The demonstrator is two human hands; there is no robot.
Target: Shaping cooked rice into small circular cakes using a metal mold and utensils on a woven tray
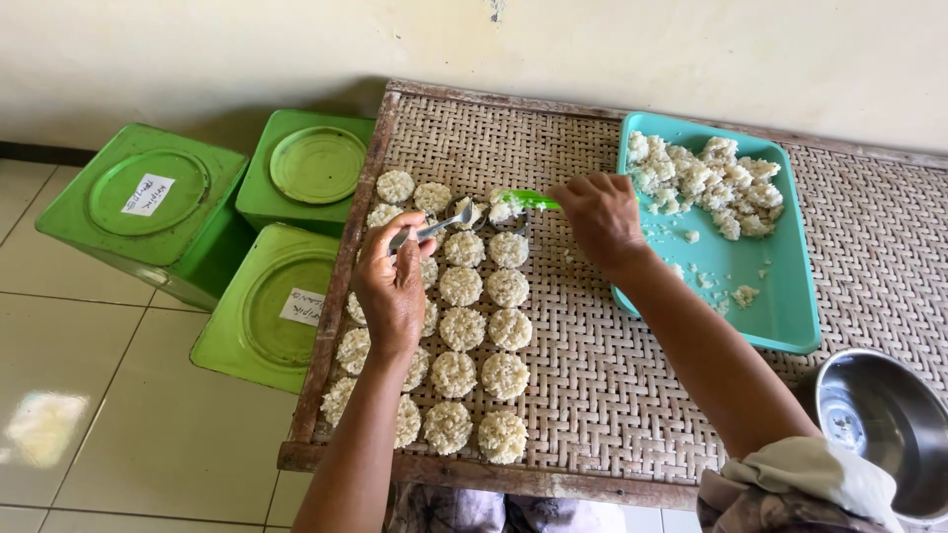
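Note:
My left hand (391, 286) holds a metal spoon (434, 228) whose tip points at a small metal ring mould (507, 223) on the woven tray (612, 385). A green spoon (528, 200) loaded with white sticky rice is in my right hand (600, 219), just over that mould. Rows of several round white rice cakes (462, 328) lie on the tray's left part, partly hidden by my left forearm. A teal plastic tray (780, 296) to the right carries a heap of loose cooked rice (706, 180).
Three green square tins with round lids stand on the tiled floor at the left, the nearest (272, 306) against the woven tray's wooden frame. A steel bowl (884, 424) sits at the lower right. A pale wall runs behind.

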